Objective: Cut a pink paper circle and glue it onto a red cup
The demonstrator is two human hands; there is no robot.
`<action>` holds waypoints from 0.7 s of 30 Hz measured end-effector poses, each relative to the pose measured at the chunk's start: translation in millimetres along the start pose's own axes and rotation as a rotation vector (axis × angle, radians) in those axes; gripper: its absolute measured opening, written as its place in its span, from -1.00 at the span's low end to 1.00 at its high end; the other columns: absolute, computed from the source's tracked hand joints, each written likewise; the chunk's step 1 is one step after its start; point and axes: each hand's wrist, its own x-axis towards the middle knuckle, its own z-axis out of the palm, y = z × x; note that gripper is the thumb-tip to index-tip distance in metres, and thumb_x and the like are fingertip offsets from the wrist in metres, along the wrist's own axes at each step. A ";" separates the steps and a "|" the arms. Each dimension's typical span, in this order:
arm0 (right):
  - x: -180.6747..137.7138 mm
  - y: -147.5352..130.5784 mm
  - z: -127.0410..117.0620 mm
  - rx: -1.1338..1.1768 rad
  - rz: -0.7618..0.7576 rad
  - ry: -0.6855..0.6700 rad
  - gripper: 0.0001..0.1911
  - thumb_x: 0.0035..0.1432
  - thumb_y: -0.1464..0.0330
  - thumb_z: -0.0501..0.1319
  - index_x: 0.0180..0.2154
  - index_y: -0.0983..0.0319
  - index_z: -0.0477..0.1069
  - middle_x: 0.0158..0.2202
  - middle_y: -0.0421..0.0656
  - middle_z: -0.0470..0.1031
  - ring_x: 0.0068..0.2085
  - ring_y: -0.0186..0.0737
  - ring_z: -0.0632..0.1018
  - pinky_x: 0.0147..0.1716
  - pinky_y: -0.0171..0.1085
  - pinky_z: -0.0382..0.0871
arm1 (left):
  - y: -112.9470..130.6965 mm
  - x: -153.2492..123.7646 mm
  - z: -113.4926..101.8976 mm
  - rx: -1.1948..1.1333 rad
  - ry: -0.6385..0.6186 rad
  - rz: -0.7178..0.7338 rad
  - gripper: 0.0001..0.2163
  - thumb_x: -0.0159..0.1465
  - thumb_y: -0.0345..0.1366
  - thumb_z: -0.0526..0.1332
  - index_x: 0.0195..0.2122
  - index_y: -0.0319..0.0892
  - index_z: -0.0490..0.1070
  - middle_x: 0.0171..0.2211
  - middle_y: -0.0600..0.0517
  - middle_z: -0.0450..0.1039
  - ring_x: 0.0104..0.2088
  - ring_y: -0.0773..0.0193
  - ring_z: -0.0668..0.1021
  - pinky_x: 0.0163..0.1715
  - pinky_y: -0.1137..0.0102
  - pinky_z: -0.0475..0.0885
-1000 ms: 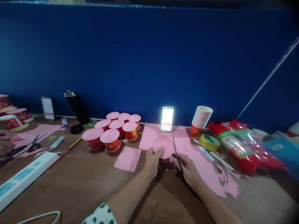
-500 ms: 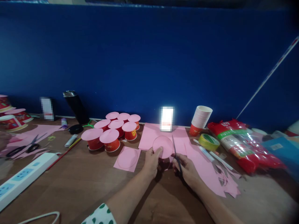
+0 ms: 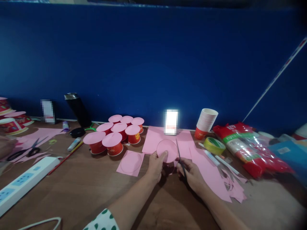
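Observation:
Between thumb and fingers, my left hand (image 3: 155,167) pinches a round pink paper disc (image 3: 167,150). My right hand (image 3: 190,175) is closed round the dark handles of scissors (image 3: 178,153), whose blades point up along the disc's right edge. On the table left of my hands lies a pink paper square (image 3: 130,163) with a circle drawn on it. Farther left stand several upside-down red paper cups (image 3: 112,150) topped with pink discs. Behind the disc is a pink paper sheet stack (image 3: 153,137).
Right of me are pink paper scraps (image 3: 213,175), yellow tape (image 3: 214,146), stacked cups (image 3: 206,124) and a red plastic package (image 3: 249,147). A lit phone (image 3: 171,122) stands ahead. To the left are a power strip (image 3: 31,182), a black flask (image 3: 79,110) and another person's hand (image 3: 7,145).
The scissor blades have shifted very slightly beside the disc. My left hand and the disc stay almost where they were. The other person's hand at far left has moved a little.

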 end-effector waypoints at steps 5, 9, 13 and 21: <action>0.0 -1.8 1.9 0.041 0.015 0.011 -0.50 -0.01 0.07 0.32 -0.12 0.27 0.42 -0.58 -0.29 0.30 -0.57 -0.40 0.29 -0.61 -0.40 0.17 | -0.3 0.6 -0.6 0.020 -0.012 0.014 -0.59 -0.12 -0.18 0.45 -0.32 -0.32 0.45 -0.50 -0.05 0.53 -0.55 0.28 0.53 -0.52 0.41 0.44; -0.3 -1.5 2.1 0.051 0.022 0.016 -0.50 -0.02 0.07 0.33 -0.12 0.26 0.41 -0.57 -0.29 0.30 -0.56 -0.40 0.30 -0.60 -0.40 0.19 | -5.0 3.5 -4.2 0.059 -0.026 0.043 -0.60 -0.09 -0.16 0.44 -0.29 -0.32 0.46 -0.46 -0.08 0.55 -0.52 0.26 0.54 -0.49 0.39 0.46; 0.2 -0.3 1.3 0.022 0.013 0.008 -0.50 0.00 0.08 0.31 -0.11 0.27 0.41 -0.55 -0.28 0.30 -0.55 -0.40 0.29 -0.60 -0.39 0.20 | -5.9 3.6 -5.6 0.063 -0.037 0.058 -0.59 -0.08 -0.15 0.44 -0.28 -0.32 0.48 -0.40 -0.12 0.57 -0.43 0.22 0.58 -0.41 0.39 0.47; 0.9 3.3 1.1 0.048 0.006 0.017 -0.49 -0.01 0.08 0.32 -0.10 0.26 0.42 -0.55 -0.26 0.33 -0.56 -0.40 0.31 -0.61 -0.40 0.20 | -1.9 0.1 -2.2 0.048 -0.018 0.033 -0.61 -0.09 -0.12 0.43 -0.34 -0.31 0.45 -0.53 -0.03 0.52 -0.56 0.27 0.53 -0.55 0.42 0.41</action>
